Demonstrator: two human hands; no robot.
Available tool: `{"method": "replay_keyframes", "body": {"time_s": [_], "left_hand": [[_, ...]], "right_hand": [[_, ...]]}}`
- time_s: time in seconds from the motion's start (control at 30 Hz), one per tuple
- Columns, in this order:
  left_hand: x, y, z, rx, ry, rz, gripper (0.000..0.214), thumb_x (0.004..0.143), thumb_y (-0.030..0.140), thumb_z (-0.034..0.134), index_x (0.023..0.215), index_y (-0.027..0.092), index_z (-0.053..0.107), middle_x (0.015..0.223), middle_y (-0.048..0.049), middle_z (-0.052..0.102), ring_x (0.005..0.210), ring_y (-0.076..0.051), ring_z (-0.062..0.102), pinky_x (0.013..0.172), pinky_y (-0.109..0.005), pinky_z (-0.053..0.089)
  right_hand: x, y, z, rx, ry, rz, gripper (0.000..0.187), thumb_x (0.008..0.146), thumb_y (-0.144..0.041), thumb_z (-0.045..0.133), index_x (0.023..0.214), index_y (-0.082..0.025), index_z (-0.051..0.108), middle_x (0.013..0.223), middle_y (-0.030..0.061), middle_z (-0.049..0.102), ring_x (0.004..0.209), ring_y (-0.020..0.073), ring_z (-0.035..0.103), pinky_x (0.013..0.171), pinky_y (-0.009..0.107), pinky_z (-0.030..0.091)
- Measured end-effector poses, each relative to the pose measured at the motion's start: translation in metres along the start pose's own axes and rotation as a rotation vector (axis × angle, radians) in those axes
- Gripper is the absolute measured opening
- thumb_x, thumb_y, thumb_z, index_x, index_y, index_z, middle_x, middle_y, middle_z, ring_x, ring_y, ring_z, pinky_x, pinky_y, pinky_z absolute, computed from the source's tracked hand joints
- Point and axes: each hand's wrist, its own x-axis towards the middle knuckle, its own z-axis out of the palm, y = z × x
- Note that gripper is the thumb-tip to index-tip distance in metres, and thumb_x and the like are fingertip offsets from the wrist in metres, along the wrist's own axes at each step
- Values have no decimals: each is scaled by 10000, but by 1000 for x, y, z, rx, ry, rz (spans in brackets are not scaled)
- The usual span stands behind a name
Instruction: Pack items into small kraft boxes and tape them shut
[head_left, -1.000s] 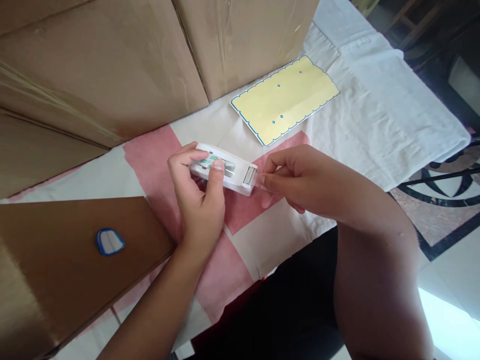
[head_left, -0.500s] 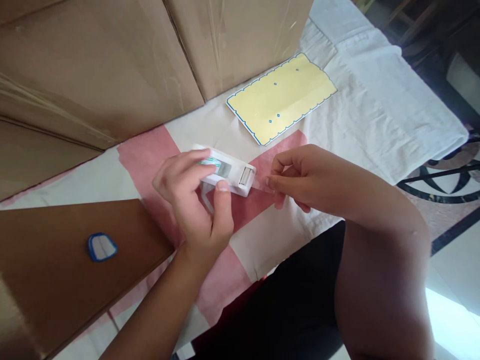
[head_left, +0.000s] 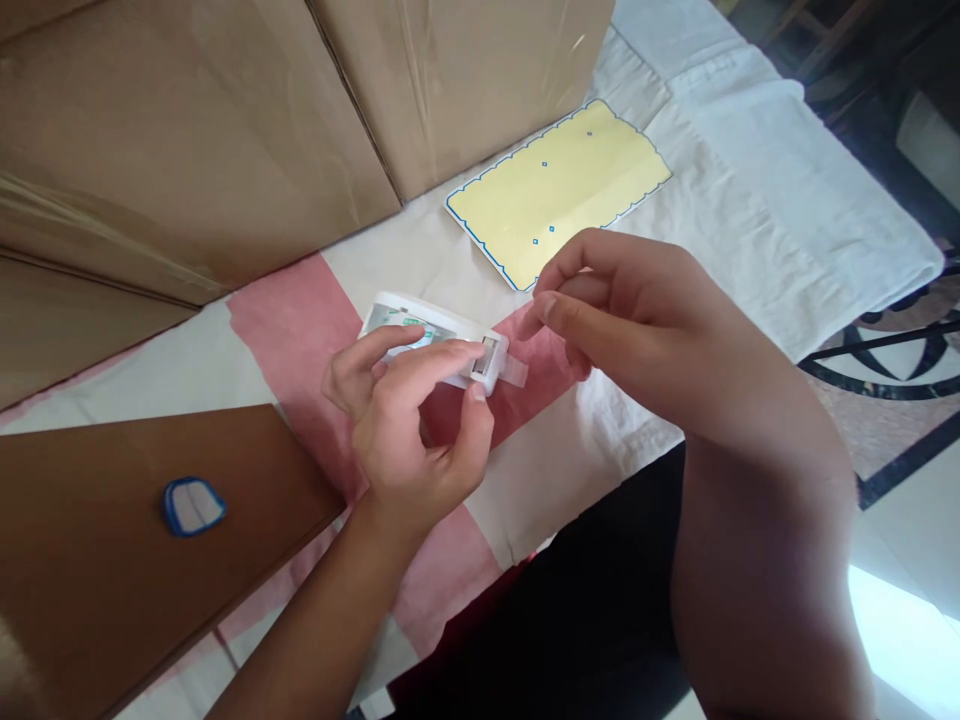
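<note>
My left hand (head_left: 409,420) grips a small white tape dispenser (head_left: 420,335) with green marks, thumb and fingers pinched near its roller end on the pink-and-white cloth (head_left: 300,320). A short strip of clear tape (head_left: 516,372) sticks out of the dispenser's right end. My right hand (head_left: 611,315) hovers just right of and above that end, its thumb and forefinger pressed together; whether they hold any tape I cannot make out.
Large cardboard boxes (head_left: 225,130) fill the back and left. A brown box (head_left: 112,540) at lower left bears a blue-edged white sticker (head_left: 193,506). A yellow sheet with a blue scalloped border (head_left: 559,190) lies behind the hands. The table edge (head_left: 862,290) drops off at right.
My right hand has lifted up and away from the tape's end. My left hand has slid its fingers along the dispenser toward the roller end.
</note>
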Motion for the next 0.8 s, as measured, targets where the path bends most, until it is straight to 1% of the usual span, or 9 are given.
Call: {"method": "replay_keyframes", "body": {"time_s": [0.07,0.17,0.23,0.37,0.43,0.53,0.67,0.8], "left_hand": [[0,-1,1,-2,13,13,373,801,171,695,1133,333,649,1038,-62,662,1159,-295,581,961,-510,523],[1,-2,2,8,32,27,377,801,182,683,1138,338,621,1017,-53,673,1141,-293,574,971,-513,532],[2,-2,2,17,39,34,386,795,185,685,1138,341,600,1007,-43,681,1108,-288,579,962,-511,539],[5,-1,-1,40,21,43,389,798,186,694,1136,341,577,1038,-33,684,1049,-277,619,990,-541,501],[6,-1,-2,45,24,52,375,803,193,690,1132,333,579,1049,-32,678,1026,-267,637,996,-551,486],[7,-2,-1,44,46,59,343,800,213,685,1114,314,591,1039,-20,675,1010,-259,645,963,-556,496],[6,-2,-1,63,49,46,333,801,187,676,1099,312,593,1080,-37,667,1055,-271,629,952,-561,489],[4,0,-2,89,56,-12,337,794,194,689,1088,332,600,1136,-65,626,1129,-297,586,987,-570,471]], "right_hand": [[-3,-3,0,24,-30,-24,103,969,-278,630,892,-220,594,780,9,679,720,156,639,613,277,454],[-4,-5,2,2,-46,-45,126,970,-300,641,889,-227,578,791,10,677,723,161,635,613,287,454],[-3,-5,4,-54,-26,-64,116,954,-284,658,891,-230,577,812,19,671,739,171,626,624,302,456],[1,-2,8,-255,33,-120,104,891,-213,696,941,-243,609,824,27,639,762,198,598,643,335,436],[2,-2,10,-321,14,-147,124,882,-190,687,971,-250,625,815,20,621,756,200,587,653,340,423],[2,-2,14,-338,-32,-177,169,873,-170,684,1010,-258,642,808,6,608,758,194,584,671,332,414],[1,-1,20,-339,-73,-185,243,846,-152,689,1056,-266,649,844,-1,635,841,206,613,709,315,426],[2,0,24,-387,-79,-243,321,829,-134,664,1123,-258,634,966,10,671,873,202,627,725,309,426]]}}
